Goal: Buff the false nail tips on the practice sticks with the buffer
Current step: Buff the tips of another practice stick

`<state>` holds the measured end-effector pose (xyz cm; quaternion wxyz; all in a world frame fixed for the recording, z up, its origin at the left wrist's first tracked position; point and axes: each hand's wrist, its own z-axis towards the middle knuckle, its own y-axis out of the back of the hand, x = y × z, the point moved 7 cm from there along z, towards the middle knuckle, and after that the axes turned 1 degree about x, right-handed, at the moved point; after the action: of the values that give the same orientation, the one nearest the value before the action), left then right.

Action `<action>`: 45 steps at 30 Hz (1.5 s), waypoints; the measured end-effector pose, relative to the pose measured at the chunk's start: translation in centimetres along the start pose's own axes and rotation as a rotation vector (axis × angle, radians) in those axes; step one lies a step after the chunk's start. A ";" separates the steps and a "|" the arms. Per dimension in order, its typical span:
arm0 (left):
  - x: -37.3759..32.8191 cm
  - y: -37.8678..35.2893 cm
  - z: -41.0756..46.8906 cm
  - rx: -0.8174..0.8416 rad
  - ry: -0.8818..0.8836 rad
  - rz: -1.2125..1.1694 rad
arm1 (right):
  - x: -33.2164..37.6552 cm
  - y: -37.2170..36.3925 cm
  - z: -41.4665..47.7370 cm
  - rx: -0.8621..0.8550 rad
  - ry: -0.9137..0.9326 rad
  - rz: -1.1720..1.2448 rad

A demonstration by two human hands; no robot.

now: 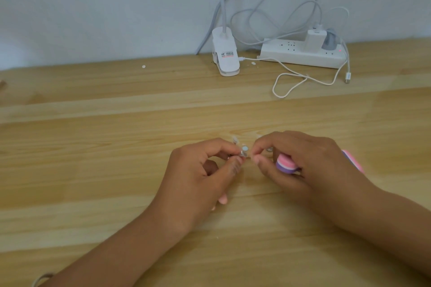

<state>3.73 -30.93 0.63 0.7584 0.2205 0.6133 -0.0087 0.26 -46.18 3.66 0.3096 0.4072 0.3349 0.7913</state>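
My left hand (198, 177) pinches a small clear practice stick (241, 152) with a false nail tip between thumb and forefinger, low over the wooden table (116, 147). My right hand (303, 163) meets it from the right, its thumb and forefinger pinching at the same clear pieces. A pink, white and purple buffer block (285, 165) lies tucked in my right palm under the curled fingers; its far end (352, 161) sticks out behind the hand. More clear stick parts (234, 140) show just beyond my left fingers, mostly hidden.
A white clip lamp base (225, 53) stands at the back centre. A white power strip (303, 53) with a charger and looping cables (289, 84) lies at the back right by the wall. A small white bit (144, 66) lies at the back.
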 end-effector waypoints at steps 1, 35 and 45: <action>0.0 -0.1 0.0 0.006 0.002 -0.004 | 0.0 0.1 0.1 -0.016 -0.007 0.007; -1.5 0.3 -0.9 -0.091 -0.162 0.017 | 0.7 -0.7 -0.7 -0.177 0.013 0.274; -0.7 -0.3 -0.1 0.082 -0.036 -0.210 | 0.3 0.2 -1.0 -0.180 0.001 0.272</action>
<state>3.42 -31.34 1.14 0.7544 0.1856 0.6186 -0.1173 -0.83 -46.34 3.51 0.2347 0.4190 0.2047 0.8529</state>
